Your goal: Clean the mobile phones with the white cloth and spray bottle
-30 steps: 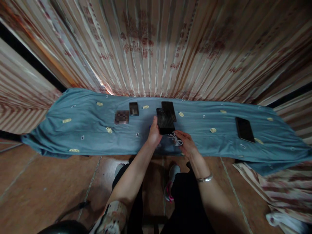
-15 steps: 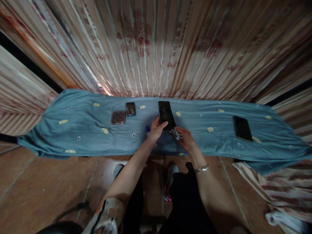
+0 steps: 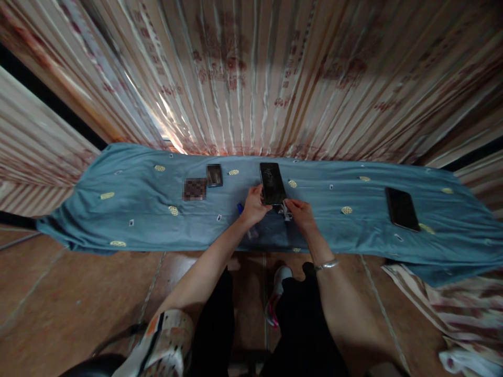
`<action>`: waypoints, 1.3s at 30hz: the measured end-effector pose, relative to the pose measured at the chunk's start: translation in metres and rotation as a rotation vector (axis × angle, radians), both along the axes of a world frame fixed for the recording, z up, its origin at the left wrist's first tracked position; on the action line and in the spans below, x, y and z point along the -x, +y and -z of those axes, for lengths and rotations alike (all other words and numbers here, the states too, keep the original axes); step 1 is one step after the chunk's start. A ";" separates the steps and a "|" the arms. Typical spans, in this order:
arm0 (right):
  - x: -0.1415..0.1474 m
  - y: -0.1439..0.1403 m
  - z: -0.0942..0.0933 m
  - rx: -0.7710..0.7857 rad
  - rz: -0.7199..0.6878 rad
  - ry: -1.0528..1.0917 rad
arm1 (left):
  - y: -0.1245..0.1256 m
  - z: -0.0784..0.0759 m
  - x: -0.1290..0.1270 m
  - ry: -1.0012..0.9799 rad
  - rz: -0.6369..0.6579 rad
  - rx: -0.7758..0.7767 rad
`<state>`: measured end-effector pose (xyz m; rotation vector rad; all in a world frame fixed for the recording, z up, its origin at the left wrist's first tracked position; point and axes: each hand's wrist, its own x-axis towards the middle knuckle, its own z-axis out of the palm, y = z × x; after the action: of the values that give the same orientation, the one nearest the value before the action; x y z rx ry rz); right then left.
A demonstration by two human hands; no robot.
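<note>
On the table, spread with a blue cloth (image 3: 129, 201), things run left to right from a blurred square patch (image 3: 195, 189); just right of it lies a small dark card (image 3: 214, 175). Further right, a small blue-tipped item (image 3: 240, 208) sits beside the left hand (image 3: 254, 208). That hand's grip is closed on the near left edge of the phone (image 3: 272, 183), thumb on the glass, fingers beneath as far as can be seen. The phone lies flat on the cloth, well right of the patch, screen up. The right hand (image 3: 301, 212) touches the phone's near right corner, and its grip is pinched on a white cord (image 3: 286, 211) bunched at that corner. A second phone (image 3: 401, 208) lies far to the right, apart from both hands. To handle the phone well here, I judge the left hand should steady it by its edges, not the glass, while the right keeps the cord gathered and clear of the corner.
</note>
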<state>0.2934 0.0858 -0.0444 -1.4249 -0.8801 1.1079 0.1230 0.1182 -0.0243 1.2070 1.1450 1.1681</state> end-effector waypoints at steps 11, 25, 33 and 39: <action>-0.001 0.011 0.009 -0.052 0.068 -0.312 | 0.021 -0.006 0.005 0.390 0.112 -0.125; 0.004 0.023 0.014 -0.105 0.119 -0.498 | 0.030 -0.016 0.005 0.785 0.192 -0.193; -0.005 0.014 0.002 -0.093 0.152 -0.534 | 0.027 -0.008 0.007 0.566 0.130 -0.205; 0.016 0.003 -0.016 -0.140 0.083 0.013 | -0.015 -0.001 0.020 0.102 0.011 -0.109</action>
<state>0.2779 0.0887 -0.0286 -1.3256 -0.8647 0.9737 0.1028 0.1034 -0.0232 1.3675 1.1610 1.1843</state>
